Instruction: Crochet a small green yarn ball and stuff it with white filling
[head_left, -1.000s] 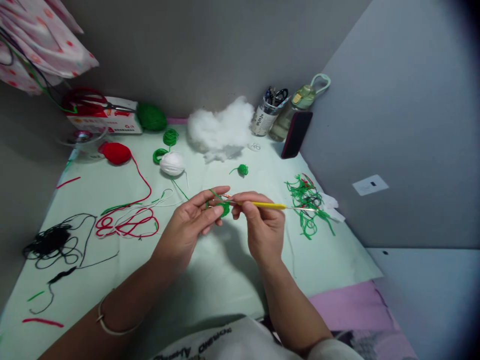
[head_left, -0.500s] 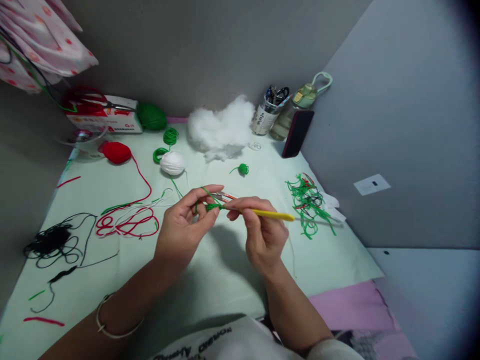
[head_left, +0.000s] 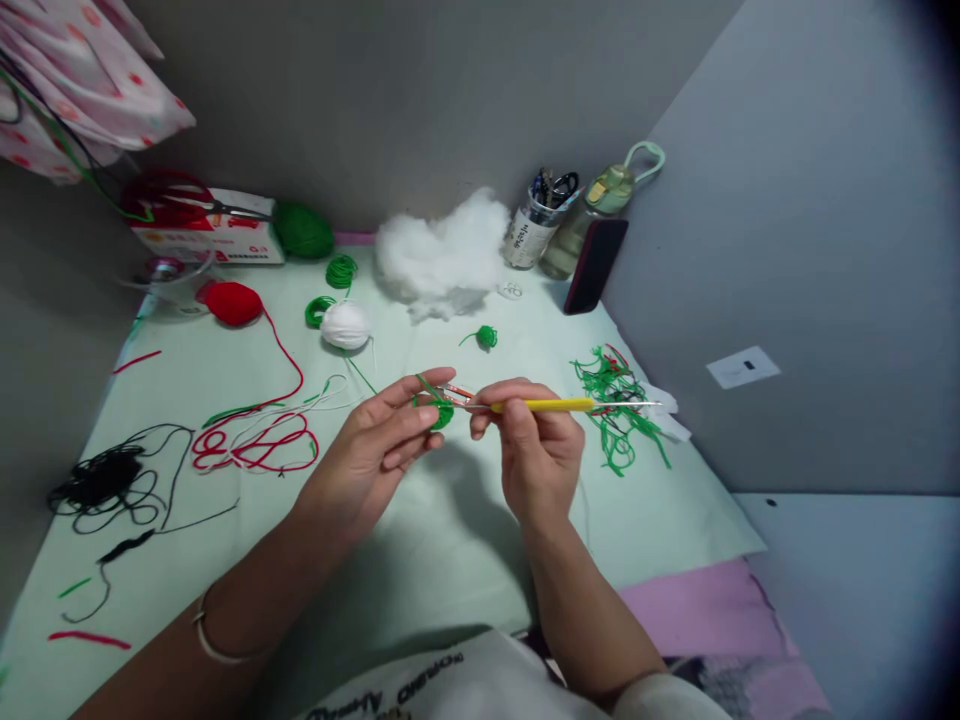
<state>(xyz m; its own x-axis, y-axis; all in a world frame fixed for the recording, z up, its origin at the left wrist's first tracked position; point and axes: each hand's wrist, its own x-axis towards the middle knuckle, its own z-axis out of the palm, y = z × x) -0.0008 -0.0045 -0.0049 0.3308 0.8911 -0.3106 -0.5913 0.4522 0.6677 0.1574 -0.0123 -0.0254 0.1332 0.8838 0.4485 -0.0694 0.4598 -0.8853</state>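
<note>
Pinched in my left hand [head_left: 375, 435] is a small round piece of green crochet [head_left: 442, 414]. A green strand runs over my left index finger and down toward the yarn on the table. My right hand [head_left: 541, 440] grips a crochet hook [head_left: 551, 405] by its yellow handle, with metal shafts at both ends. The hook's left tip meets the green piece; whether it sits inside a stitch I cannot tell. Behind the fingers lies a small orange-and-metal tool [head_left: 457, 392], partly hidden.
White stuffing [head_left: 442, 255], a white yarn ball [head_left: 346, 326] and a red yarn ball [head_left: 234, 303] lie toward the back. A phone [head_left: 596, 266] leans at the right near a bottle [head_left: 577, 235]. Yarn scraps [head_left: 615, 405] lie right, tangled black yarn [head_left: 105, 478] left.
The green piece has turned so its round face shows more. My right hand has shifted slightly right, and the hook now lies nearly level, its far metal end plainly visible.
</note>
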